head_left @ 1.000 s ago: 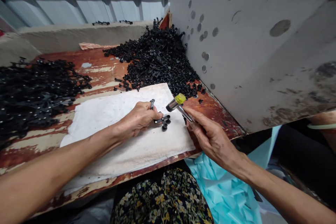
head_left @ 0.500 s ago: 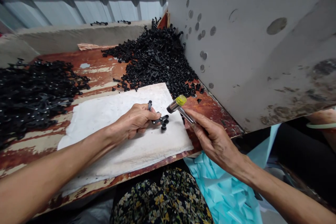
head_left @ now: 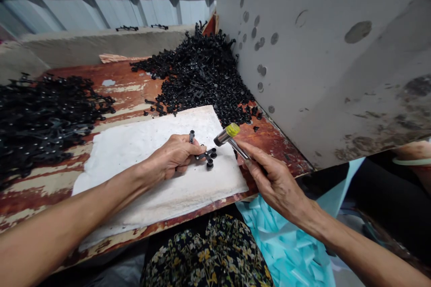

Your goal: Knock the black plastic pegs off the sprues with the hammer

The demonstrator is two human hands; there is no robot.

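Note:
My left hand [head_left: 180, 154] is closed on a black plastic part [head_left: 206, 154] with thin arms and round knob-like ends, held over a white cloth pad [head_left: 134, 193]. One end of the part pokes up above my fingers, while its round ends stick out on the right. My right hand [head_left: 272, 177] grips the metal handle of a small mallet [head_left: 226, 134], which has a dark face and a yellow face. The mallet's head hangs just above and right of the part's round ends, seemingly a little apart from them.
A large heap of black parts [head_left: 198, 71] lies behind the pad, against a grey panel [head_left: 303, 67] on the right. Another heap [head_left: 43, 121] covers the left of the worn red-brown table [head_left: 117, 94]. Turquoise strips [head_left: 286, 242] lie below on the right. A person's wrist [head_left: 415, 154] shows beyond the panel.
Almost nothing differs. The two round ends of the part show slightly shifted, and the mallet stays nearly in place above them.

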